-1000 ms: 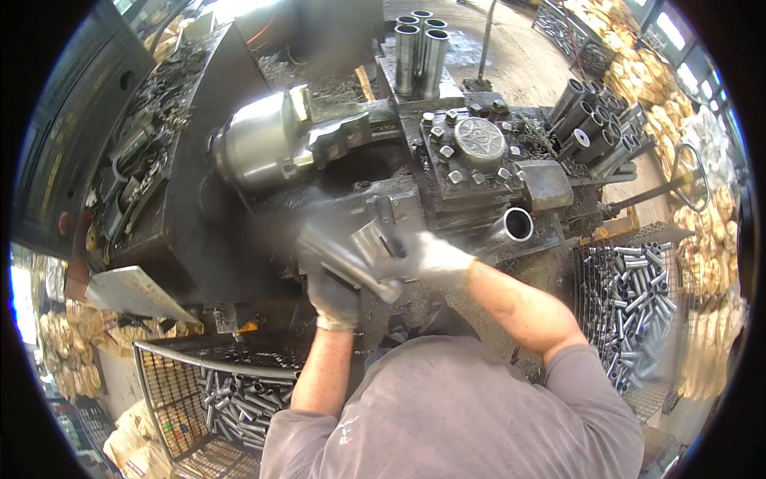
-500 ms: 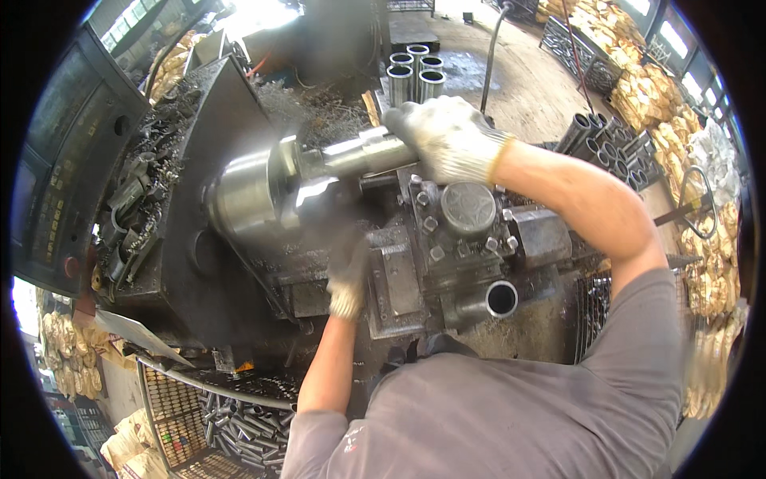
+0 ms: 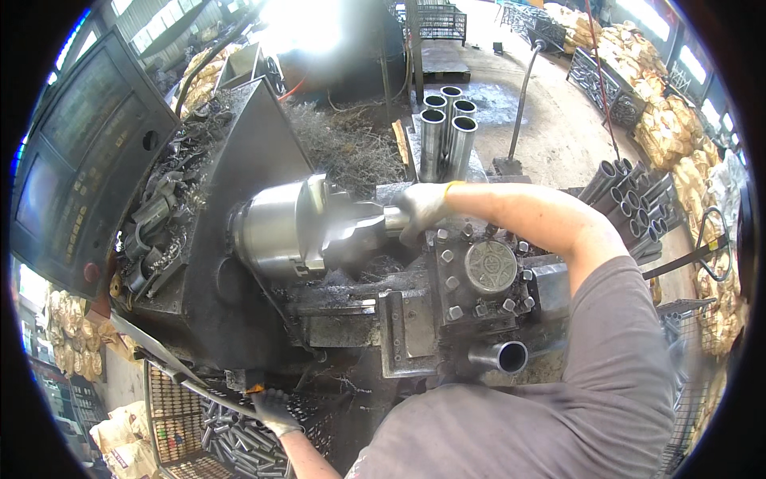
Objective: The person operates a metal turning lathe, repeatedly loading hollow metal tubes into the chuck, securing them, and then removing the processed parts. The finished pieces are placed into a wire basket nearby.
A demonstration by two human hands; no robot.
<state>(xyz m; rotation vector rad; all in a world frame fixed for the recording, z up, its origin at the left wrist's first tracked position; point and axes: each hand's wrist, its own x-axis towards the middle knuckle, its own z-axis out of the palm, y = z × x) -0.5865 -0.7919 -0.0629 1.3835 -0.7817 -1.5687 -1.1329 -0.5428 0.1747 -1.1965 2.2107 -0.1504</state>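
Observation:
My right hand [image 3: 423, 209], in a pale, soiled work glove, is closed round the outer end of a metal tube [image 3: 392, 217]. The tube points toward the jaws of the lathe chuck [image 3: 279, 227]; its middle is blurred, so I cannot tell how it sits in them. Down at the lower left, my left hand [image 3: 275, 410], in a dark-stained glove, is by a small orange-tipped part [image 3: 254, 389] under the machine. Its fingers look apart, with nothing seen in them. The bolted tool post [image 3: 489, 269] stands just right of my right hand.
Several upright tubes [image 3: 433, 144] stand behind the lathe; more tubes [image 3: 630, 199] are stacked at right. A short tube [image 3: 508, 356] lies nearer me. A wire basket [image 3: 171, 411] of cut pieces is at lower left. The control panel [image 3: 88, 168] is at far left, beside metal chips.
My left hand has left the chuck area and gone down to the lower left, by the basket. My right hand stays on the tube. The view has shifted, and the machine sits lower in it.

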